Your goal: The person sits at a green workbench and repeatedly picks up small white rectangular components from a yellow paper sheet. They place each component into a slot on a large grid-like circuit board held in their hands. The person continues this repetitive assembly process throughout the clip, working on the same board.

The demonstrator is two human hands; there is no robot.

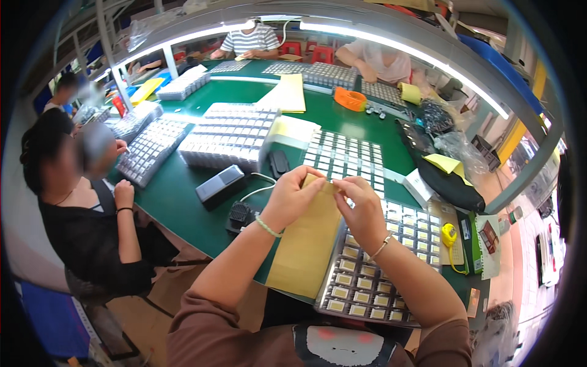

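A long tan-yellow paper sheet (304, 251) runs up in front of me, its far end raised to my fingers. My left hand (292, 197) grips that far end between thumb and fingers. Close beside it, my right hand (361, 207) is closed in a pinch at the sheet's top right corner; whatever small piece it holds is too small to name. Under my right forearm lies a clear tray of small square parts with yellow centres (361, 283). Beyond my hands is another tray of small white-topped parts (342, 153).
Stacked trays (229, 137) stand at the left, near a grey box-shaped device (220, 186) and a black corded device (240, 215). An orange tape dispenser (350, 99) sits farther back. At right lie a black bag (449, 183) and yellow tape measure (449, 235). A co-worker (92, 226) sits left.
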